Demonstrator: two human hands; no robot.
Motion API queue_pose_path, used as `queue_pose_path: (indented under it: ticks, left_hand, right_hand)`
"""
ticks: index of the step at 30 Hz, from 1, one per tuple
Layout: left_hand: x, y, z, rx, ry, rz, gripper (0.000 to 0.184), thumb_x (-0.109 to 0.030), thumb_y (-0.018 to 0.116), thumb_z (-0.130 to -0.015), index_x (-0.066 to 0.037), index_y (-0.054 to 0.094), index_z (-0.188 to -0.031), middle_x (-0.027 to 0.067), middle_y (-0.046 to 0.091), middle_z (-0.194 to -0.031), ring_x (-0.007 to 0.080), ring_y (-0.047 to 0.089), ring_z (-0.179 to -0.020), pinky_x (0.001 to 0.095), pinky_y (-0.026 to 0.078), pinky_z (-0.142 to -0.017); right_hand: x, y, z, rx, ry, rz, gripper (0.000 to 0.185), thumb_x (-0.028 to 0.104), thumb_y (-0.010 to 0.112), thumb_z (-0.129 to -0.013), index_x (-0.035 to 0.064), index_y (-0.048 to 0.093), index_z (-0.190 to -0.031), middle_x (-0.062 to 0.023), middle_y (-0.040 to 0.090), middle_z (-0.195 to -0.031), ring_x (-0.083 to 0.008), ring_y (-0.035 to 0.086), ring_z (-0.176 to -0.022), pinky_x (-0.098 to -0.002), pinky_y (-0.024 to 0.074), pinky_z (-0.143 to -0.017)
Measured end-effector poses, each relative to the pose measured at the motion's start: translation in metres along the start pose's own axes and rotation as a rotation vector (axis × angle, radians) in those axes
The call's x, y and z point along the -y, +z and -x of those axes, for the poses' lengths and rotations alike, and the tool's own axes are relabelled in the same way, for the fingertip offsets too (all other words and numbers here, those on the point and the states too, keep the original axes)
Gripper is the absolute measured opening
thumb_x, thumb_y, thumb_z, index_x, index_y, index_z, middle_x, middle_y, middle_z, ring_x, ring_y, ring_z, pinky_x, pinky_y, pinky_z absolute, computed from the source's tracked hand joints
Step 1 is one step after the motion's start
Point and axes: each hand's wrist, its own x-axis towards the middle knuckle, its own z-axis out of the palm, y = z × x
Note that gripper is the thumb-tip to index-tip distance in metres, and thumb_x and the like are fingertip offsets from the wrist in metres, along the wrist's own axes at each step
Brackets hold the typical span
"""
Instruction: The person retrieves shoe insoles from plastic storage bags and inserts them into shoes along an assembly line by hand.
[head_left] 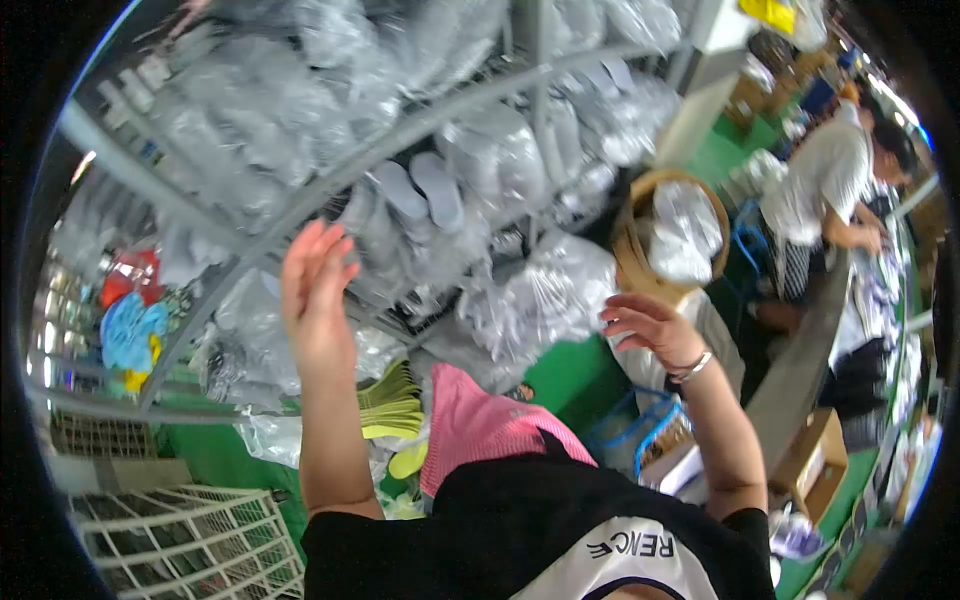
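Note:
My left hand [318, 300] is raised in front of the grey metal rack rail [345, 178], fingers stretched out and holding nothing. Just beyond it, grey shoe soles [436, 192] lie among clear plastic bags [495, 150] on the rack. My right hand [650, 330] hangs in the air with its fingers apart and slightly bent, a bracelet [691, 368] around the wrist. Nearest to it are a bag of pale items [545, 295] and a round tan bin [632, 250] holding a white plastic bag [685, 235]. Neither hand visibly touches anything.
Below my arms are yellow-green stacked insoles [390, 402] and a pink cloth [485, 420]. A white wire crate [190, 540] stands at lower left. At right, a person in a white shirt [825, 170] works at a conveyor [800, 375], near a cardboard box [812, 465].

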Motion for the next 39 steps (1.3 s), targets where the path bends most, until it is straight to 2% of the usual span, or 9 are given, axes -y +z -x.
queue_pose_path:
  ticks: [10,25,28,30,31,33,34,35,39]
  left_hand:
    - [0.111,0.004,-0.004,0.116,-0.553,0.009,0.033,-0.017,0.052,-0.080,-0.004,0.046,-0.109,0.0085,0.052,-0.101,0.0168,0.049,-0.087,0.0290,0.040,-0.073]
    - [0.158,0.131,0.037,0.712,-0.869,-0.128,0.033,-0.017,0.050,-0.082,-0.002,0.042,-0.110,0.0104,0.050,-0.100,0.0164,0.049,-0.086,0.0285,0.040,-0.073]
    - [0.164,0.151,0.086,0.881,-0.935,-0.182,0.034,-0.017,0.050,-0.082,-0.002,0.042,-0.111,0.0097,0.051,-0.101,0.0166,0.049,-0.088,0.0288,0.041,-0.073]
    - [0.181,0.167,0.132,1.062,-1.062,-0.213,0.036,-0.019,0.050,-0.082,-0.004,0.041,-0.113,0.0094,0.050,-0.104,0.0171,0.049,-0.091,0.0297,0.041,-0.073]
    - [0.194,0.178,0.158,1.144,-1.157,-0.231,0.037,-0.020,0.050,-0.082,-0.005,0.040,-0.114,0.0092,0.049,-0.104,0.0175,0.049,-0.092,0.0302,0.041,-0.073]
    - [0.224,0.205,0.221,1.347,-1.260,-0.339,0.046,-0.027,0.052,-0.081,-0.007,0.037,-0.119,0.0095,0.046,-0.110,0.0184,0.047,-0.096,0.0324,0.040,-0.076]
    - [0.243,0.222,0.256,1.450,-1.227,-0.414,0.055,-0.032,0.054,-0.078,-0.008,0.032,-0.122,0.0101,0.042,-0.115,0.0203,0.044,-0.102,0.0353,0.038,-0.079]
    - [0.262,0.239,0.292,1.553,-1.191,-0.494,0.064,-0.037,0.056,-0.076,-0.009,0.027,-0.126,0.0106,0.038,-0.121,0.0222,0.040,-0.107,0.0381,0.036,-0.082]
    - [0.332,0.301,0.420,1.673,-1.214,-0.589,0.099,-0.047,0.066,-0.063,-0.009,0.005,-0.132,0.0171,0.019,-0.132,0.0276,0.021,-0.123,0.0390,0.020,-0.097]
  right_hand:
    - [-0.152,0.004,0.016,-0.368,0.450,-0.512,0.034,0.023,0.053,-0.080,0.0002,0.048,-0.105,-0.0098,0.054,-0.095,-0.0194,0.054,-0.080,-0.0326,0.0483,-0.065]
    - [-0.268,0.019,0.092,-0.788,0.416,-0.885,0.032,0.021,0.052,-0.079,0.0024,0.049,-0.105,-0.0095,0.055,-0.091,-0.0178,0.056,-0.069,-0.0312,0.0493,-0.054]
    - [-0.290,0.021,0.142,-1.186,0.301,-0.936,0.025,0.018,0.052,-0.080,0.0035,0.051,-0.100,-0.0082,0.057,-0.082,-0.0141,0.055,-0.063,-0.0251,0.0450,-0.047]
    - [-0.325,0.013,0.182,-1.632,0.180,-0.612,0.020,0.017,0.051,-0.080,0.0019,0.052,-0.092,-0.0053,0.055,-0.072,-0.0133,0.051,-0.056,-0.0226,0.0415,-0.048]
    - [-0.373,0.003,0.203,-1.904,0.281,0.245,0.023,0.017,0.053,-0.077,-0.0005,0.051,-0.092,-0.0069,0.054,-0.071,-0.0173,0.051,-0.061,-0.0273,0.0421,-0.054]
    - [-0.397,-0.019,0.247,-2.144,0.296,0.010,0.041,0.020,0.059,-0.073,-0.0054,0.047,-0.102,-0.0167,0.052,-0.091,-0.0253,0.050,-0.083,-0.0361,0.0405,-0.073]
    - [-0.414,-0.032,0.267,-2.145,0.462,-0.054,0.056,0.026,0.062,-0.071,-0.0066,0.041,-0.111,-0.0208,0.049,-0.105,-0.0281,0.049,-0.094,-0.0350,0.0392,-0.080]
    - [-0.437,-0.045,0.281,-2.120,0.355,-0.317,0.068,0.034,0.063,-0.071,-0.0046,0.035,-0.119,-0.0220,0.043,-0.115,-0.0291,0.043,-0.106,-0.0347,0.0350,-0.087]
    - [-0.513,-0.087,0.309,-1.875,0.363,-0.522,0.081,0.047,0.060,-0.070,-0.0005,0.025,-0.126,-0.0183,0.031,-0.128,-0.0272,0.032,-0.117,-0.0357,0.0269,-0.094]
